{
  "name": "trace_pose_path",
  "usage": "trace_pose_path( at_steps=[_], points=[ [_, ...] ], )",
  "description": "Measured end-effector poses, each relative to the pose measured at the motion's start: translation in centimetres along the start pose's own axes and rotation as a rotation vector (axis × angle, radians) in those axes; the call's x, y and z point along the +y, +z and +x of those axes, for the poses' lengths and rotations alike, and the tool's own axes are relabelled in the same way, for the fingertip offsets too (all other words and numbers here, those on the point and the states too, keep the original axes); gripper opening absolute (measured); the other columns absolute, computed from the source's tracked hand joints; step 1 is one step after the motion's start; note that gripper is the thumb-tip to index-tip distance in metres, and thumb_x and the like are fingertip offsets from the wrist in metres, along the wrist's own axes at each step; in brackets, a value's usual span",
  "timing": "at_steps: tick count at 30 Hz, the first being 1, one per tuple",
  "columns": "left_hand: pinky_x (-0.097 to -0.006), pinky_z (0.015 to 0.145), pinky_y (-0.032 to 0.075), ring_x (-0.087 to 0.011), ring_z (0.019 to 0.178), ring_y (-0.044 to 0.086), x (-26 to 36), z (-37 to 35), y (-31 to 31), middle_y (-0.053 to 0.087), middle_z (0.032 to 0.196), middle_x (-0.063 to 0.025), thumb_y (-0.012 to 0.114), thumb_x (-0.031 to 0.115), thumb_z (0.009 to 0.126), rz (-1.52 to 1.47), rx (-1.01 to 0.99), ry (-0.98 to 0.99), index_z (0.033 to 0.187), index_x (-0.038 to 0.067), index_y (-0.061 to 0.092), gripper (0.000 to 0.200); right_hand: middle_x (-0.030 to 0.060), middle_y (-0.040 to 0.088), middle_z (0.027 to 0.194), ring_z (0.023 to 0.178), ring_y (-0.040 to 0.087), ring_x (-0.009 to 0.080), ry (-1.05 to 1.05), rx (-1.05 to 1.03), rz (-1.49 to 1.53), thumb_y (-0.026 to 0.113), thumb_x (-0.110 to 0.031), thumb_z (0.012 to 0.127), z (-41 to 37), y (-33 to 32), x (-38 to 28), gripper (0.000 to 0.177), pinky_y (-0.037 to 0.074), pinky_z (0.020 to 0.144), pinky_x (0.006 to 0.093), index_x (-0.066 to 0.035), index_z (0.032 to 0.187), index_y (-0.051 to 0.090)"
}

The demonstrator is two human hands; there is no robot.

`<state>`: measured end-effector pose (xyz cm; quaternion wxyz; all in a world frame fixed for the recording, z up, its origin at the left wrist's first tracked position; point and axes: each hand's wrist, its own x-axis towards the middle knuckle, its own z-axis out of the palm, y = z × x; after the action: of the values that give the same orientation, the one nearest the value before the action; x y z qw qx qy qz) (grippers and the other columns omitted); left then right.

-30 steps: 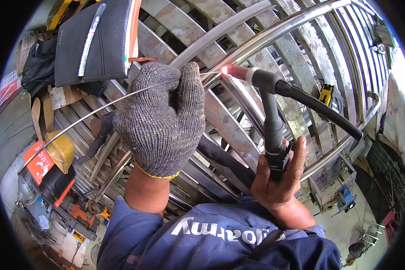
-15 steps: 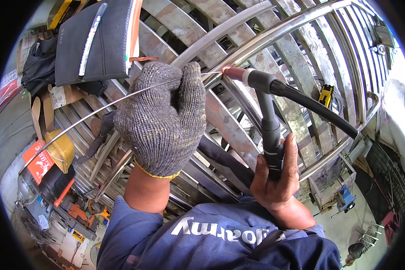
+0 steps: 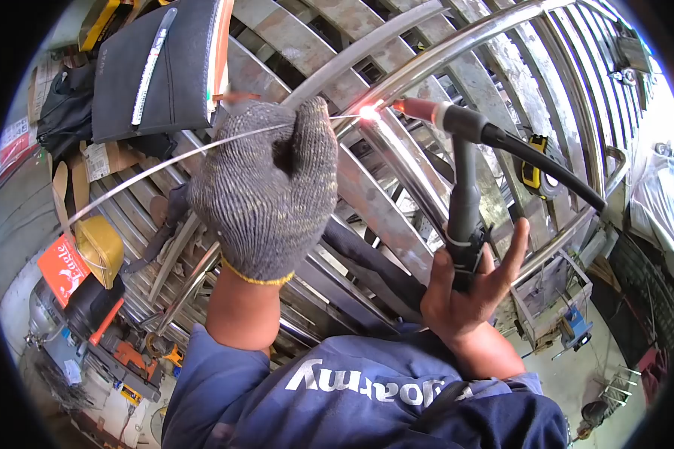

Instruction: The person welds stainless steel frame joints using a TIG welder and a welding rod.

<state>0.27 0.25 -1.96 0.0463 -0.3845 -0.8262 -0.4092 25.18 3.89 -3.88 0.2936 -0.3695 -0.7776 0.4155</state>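
Observation:
My left hand (image 3: pixel 266 191), in a grey knit glove with a yellow cuff, is closed on a thin metal filler rod (image 3: pixel 146 173). One end of the rod reaches a bright glowing spot where a shiny steel tube (image 3: pixel 406 159) meets a curved polished tube (image 3: pixel 464 51). My bare right hand (image 3: pixel 472 290) grips the black handle of a TIG welding torch (image 3: pixel 464 191), with one finger stretched out away from it. The torch's reddish nozzle points left toward the glow, slightly apart from it.
Metal slats (image 3: pixel 386 202) lie under the tubes. A yellow tape measure (image 3: pixel 538 168) rests at the right. A dark notebook (image 3: pixel 180 75) with a white marker (image 3: pixel 153 67) on it sits upper left. Further left are a yellow mask-like cup (image 3: pixel 99 247) and an orange Eagle packet (image 3: pixel 64 269).
The torch has shifted right, and its nozzle is farther from the joint, where the glow is larger. A right-hand finger has stretched out. The rod's far end has moved up and right.

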Motion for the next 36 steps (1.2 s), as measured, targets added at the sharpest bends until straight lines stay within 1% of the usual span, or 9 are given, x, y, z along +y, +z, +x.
trace_pose_path(
  at_steps=[6,13,17,20,23,24,28,32,36],
  points=[
    [-0.0345,0.056,0.052,-0.0215,0.055,0.065,-0.2,0.7,-0.4,0.068,0.066,-0.0094,0.084,0.023,0.095,0.102,0.056,0.138,0.08,0.004,0.07,0.027,0.0206,0.065,0.121,0.092,0.063,0.016,0.138,-0.009,0.222,0.065,0.007,0.1,-0.7,-0.6,0.3,0.091,0.051,0.08,0.028,0.004,0.168,0.005],
    [-0.0392,0.06,0.051,-0.0282,0.059,0.062,0.2,-2.0,-2.4,0.063,0.067,-0.0101,0.075,0.027,0.101,0.05,0.172,0.149,0.091,0.005,0.07,0.024,0.0127,0.063,0.109,0.081,0.057,0.013,0.097,-0.013,0.141,0.063,0.004,0.102,-3.8,-7.4,-1.7,0.085,0.047,0.073,0.0276,-0.004,0.17,0.011],
    [-0.0438,0.083,0.055,-0.0354,0.091,0.069,4.1,-8.4,-4.6,0.07,0.097,-0.0152,0.07,0.026,0.102,0.008,0.067,0.129,0.103,0.005,0.071,0.021,0.0102,0.062,0.106,0.082,0.053,0.0119,0.174,-0.075,0.155,0.062,0.001,0.104,-6.9,-13.7,-2.8,0.082,0.044,0.074,0.0275,-0.007,0.17,0.014],
    [-0.0533,0.113,0.044,-0.0389,0.127,0.06,8.5,-13.6,-5.9,0.067,0.124,-0.0174,0.07,0.03,0.1,0.223,-0.143,0.377,0.114,0.006,0.073,0.028,0.0095,0.062,0.107,0.085,0.053,0.0124,0.148,-0.087,0.165,0.062,-0.001,0.105,-9.3,-18.2,-2.4,0.081,0.044,0.077,0.0279,-0.008,0.17,0.015],
    [-0.0625,0.126,0.023,-0.0392,0.145,0.046,11.1,-19.8,-6.4,0.062,0.139,-0.0163,0.069,0.035,0.097,0.405,-0.37,0.251,0.125,0.007,0.073,0.039,0.0093,0.062,0.108,0.087,0.053,0.013,0.157,-0.14,0.2,0.064,-0.004,0.105,-10.9,-23.1,-3.0,0.082,0.045,0.079,0.0281,-0.007,0.17,0.014],
    [-0.0665,0.125,0.021,-0.0393,0.142,0.048,12.7,-20.7,-7.2,0.063,0.137,-0.0137,0.069,0.034,0.096,0.525,-0.574,0.193,0.126,0.007,0.072,0.041,0.0119,0.064,0.114,0.089,0.055,0.0135,0.191,-0.158,0.157,0.067,-0.006,0.105,-11.1,-25.0,-3.3,0.082,0.046,0.078,0.0285,-0.006,0.17,0.016],
    [-0.0625,0.123,0.029,-0.0402,0.133,0.054,17.8,-26.3,-6.8,0.066,0.126,-0.0151,0.07,0.029,0.095,0.403,-0.416,0.227,0.124,0.006,0.071,0.037,0.01,0.067,0.088,0.069,0.059,0.0148,-0.006,-0.128,-0.015,0.073,-0.002,0.098,-10.8,-31.7,-4.2,0.086,0.048,0.062,0.0317,-0.012,0.169,0.025],
    [-0.0496,0.115,0.044,-0.0389,0.125,0.059,20.8,-29.6,-6.7,0.066,0.123,-0.017,0.068,0.021,0.097,0.252,-0.24,0.272,0.123,0.003,0.07,0.031,0.0095,0.07,0.103,0.081,0.056,0.0088,0.094,-0.18,0.165,0.071,0.002,0.1,-11.2,-36.0,-5.6,0.086,0.046,0.071,0.0256,-0.012,0.17,0.024],
    [-0.0515,0.116,0.043,-0.0405,0.127,0.057,22.5,-28.0,-7.8,0.065,0.128,-0.0182,0.066,0.017,0.097,0.228,-0.177,0.306,0.131,0.004,0.067,0.036,0.0178,0.069,0.094,0.077,0.066,0.0198,-0.015,-0.226,-0.02,0.073,0.001,0.093,-12.8,-38.6,-6.7,0.091,0.054,0.073,0.034,-0.011,0.17,0.024]
  ],
)
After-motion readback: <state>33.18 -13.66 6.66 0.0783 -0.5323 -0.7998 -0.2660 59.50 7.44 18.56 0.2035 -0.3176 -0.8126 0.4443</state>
